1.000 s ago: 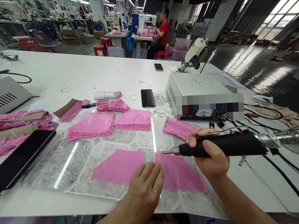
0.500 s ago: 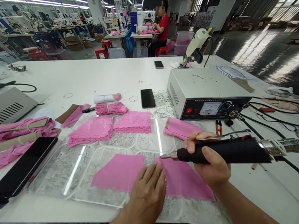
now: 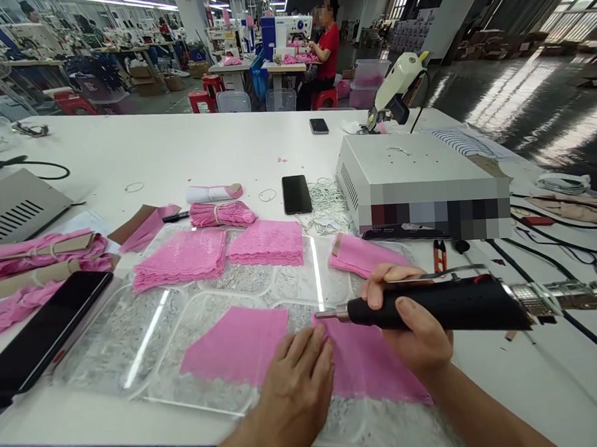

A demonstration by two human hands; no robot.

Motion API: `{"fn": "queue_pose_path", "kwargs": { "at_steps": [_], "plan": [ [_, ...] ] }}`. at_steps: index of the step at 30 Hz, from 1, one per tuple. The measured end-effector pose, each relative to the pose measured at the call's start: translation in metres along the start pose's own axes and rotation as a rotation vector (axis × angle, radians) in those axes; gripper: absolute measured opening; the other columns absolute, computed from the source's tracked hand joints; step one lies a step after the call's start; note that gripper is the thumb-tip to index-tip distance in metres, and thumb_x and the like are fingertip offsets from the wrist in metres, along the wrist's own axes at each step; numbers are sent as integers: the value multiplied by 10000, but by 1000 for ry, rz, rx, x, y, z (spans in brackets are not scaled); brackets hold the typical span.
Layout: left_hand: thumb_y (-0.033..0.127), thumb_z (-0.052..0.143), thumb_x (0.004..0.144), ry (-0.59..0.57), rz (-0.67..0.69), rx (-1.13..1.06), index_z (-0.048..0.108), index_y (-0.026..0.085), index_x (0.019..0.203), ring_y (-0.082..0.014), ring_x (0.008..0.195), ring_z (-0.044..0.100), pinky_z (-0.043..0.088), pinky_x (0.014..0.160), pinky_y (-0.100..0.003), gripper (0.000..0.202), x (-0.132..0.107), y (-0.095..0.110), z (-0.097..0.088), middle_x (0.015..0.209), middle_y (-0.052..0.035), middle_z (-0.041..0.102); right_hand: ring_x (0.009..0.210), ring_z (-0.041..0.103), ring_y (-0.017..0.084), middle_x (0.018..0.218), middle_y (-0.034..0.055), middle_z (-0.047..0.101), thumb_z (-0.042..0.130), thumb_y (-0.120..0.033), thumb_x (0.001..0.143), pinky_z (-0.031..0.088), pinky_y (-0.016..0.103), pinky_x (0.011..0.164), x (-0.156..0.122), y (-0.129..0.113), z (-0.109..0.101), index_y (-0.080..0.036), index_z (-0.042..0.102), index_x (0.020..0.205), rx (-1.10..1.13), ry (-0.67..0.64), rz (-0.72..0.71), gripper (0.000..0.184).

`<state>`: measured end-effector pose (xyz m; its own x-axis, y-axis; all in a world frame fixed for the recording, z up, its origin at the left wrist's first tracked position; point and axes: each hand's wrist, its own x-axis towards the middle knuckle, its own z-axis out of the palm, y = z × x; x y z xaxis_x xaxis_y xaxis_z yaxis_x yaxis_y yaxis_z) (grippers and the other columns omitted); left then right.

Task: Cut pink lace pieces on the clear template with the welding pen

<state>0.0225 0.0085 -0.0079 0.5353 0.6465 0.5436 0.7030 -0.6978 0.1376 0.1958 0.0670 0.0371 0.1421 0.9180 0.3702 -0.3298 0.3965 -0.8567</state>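
My right hand (image 3: pixel 417 334) is wrapped round a black handheld ultrasonic welder (image 3: pixel 433 304), held nearly level with its metal tip pointing left. That tip is at the upper left corner of the right pink fabric piece (image 3: pixel 371 366); whether it presses on the cloth I cannot tell. My left hand (image 3: pixel 304 376) lies flat with fingers stretched, its fingertips on the left edge of this piece, just below the tip. Left of that hand lies another pink fabric piece (image 3: pixel 239 343), partly under its side. Both pieces rest on a clear patterned plastic sheet (image 3: pixel 109 347).
Behind are two pink lace stacks (image 3: pixel 180 256) (image 3: pixel 267 244), a tied pink bundle (image 3: pixel 222 214) and a phone (image 3: pixel 295 194). A grey control box (image 3: pixel 415 157) stands back right, near orange-handled snips (image 3: pixel 440 256). Cables (image 3: pixel 579 329) trail right. A large black phone (image 3: pixel 48 330) lies left.
The welder and my right hand have shifted slightly left, the tip staying near the fabric's corner. My left hand has barely moved.
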Motion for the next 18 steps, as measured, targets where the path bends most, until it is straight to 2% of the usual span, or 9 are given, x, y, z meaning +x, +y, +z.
{"fn": "queue_pose_path", "kwargs": {
  "at_steps": [7, 18],
  "plan": [
    [55, 450, 865, 0, 3, 6, 618, 72, 1114, -282, 1042, 587, 513, 809, -414, 301, 1, 0, -2, 1157, -177, 648, 617, 493, 129, 906, 24, 532, 587, -301, 788, 492, 397, 702, -1, 0, 1, -243, 605, 934, -32, 19, 3, 157],
    [49, 456, 861, -23, 6, -24, 613, 58, 1124, -293, 1047, 576, 513, 811, -424, 307, -1, -1, -1, 1165, -178, 642, 616, 523, 119, 891, 19, 553, 598, -284, 796, 479, 358, 677, 1, 1, 2, -240, 622, 937, -22, -12, -31, 150]
  ]
}}
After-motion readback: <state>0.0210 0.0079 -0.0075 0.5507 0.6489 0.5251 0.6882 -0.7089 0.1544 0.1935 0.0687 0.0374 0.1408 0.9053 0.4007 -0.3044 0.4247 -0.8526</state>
